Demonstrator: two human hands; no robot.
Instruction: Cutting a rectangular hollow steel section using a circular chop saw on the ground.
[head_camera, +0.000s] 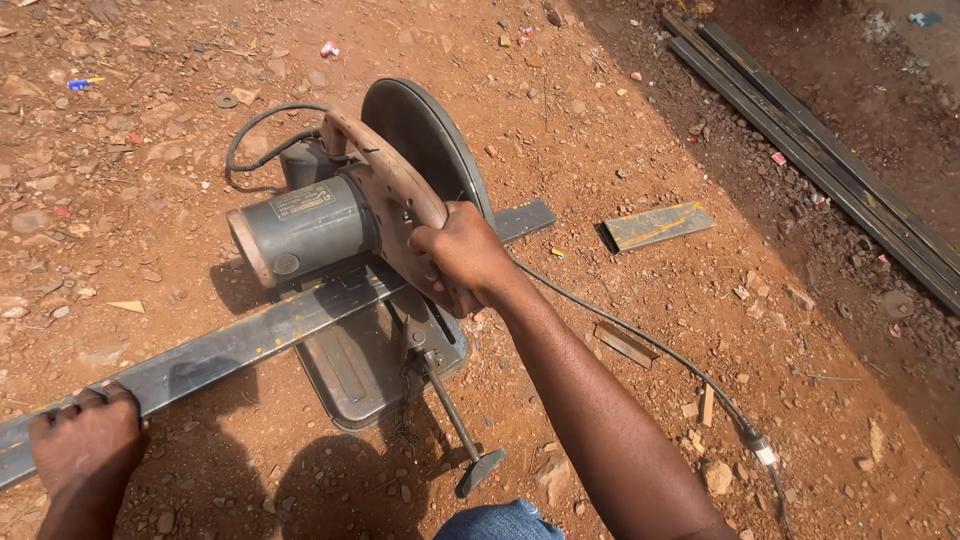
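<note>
Dirt ground (700, 330); bar (250, 340) (diagonal) lower-left to upper-right.

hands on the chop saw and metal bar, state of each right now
Left hand: closed on the long metal bar.
Right hand: closed on the chop saw handle.

right hand (462, 255) grips chop saw (350, 215); left hand (88, 437) pins steel bar (230, 345).

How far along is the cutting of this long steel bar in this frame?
Done: the long steel bar lies across the chop saw's base, and a short cut-off piece lies on the dirt nearby. In hand: the right hand grips the saw handle, the left hand presses the bar's near end. Left: the bar looks uncut; no sparks show.
</note>
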